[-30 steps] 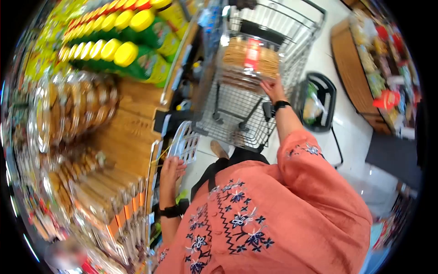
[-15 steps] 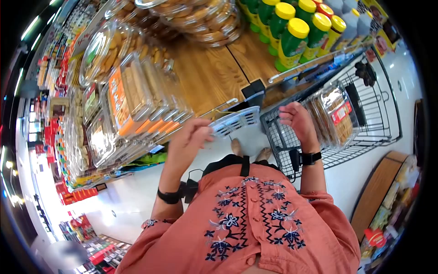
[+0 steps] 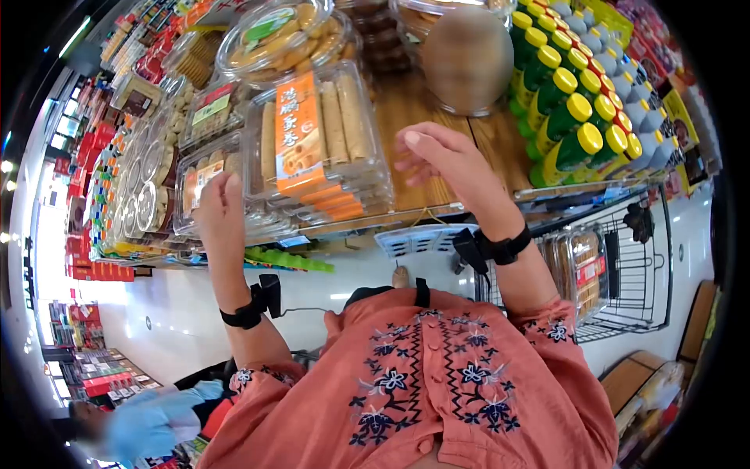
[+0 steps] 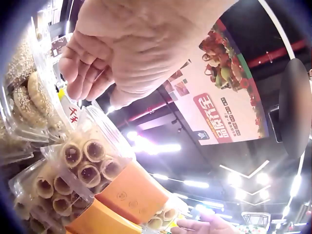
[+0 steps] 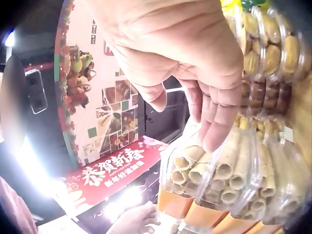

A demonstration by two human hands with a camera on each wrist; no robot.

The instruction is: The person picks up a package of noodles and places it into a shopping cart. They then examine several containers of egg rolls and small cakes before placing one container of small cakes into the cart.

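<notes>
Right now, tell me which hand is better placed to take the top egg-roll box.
Probably the right hand: its fingers hang open just over the top egg-roll box. The left hand is off to the side, by the left edge of the stack.

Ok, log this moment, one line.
left hand: empty, left of clear plastic orange-labelled egg-roll boxes | right hand: empty, right of them

We are seeing only a blurred patch (image 3: 467,59) beside the egg-roll boxes (image 3: 320,141); our forearm (image 3: 522,277) is partly hiding the cart (image 3: 652,313).
</notes>
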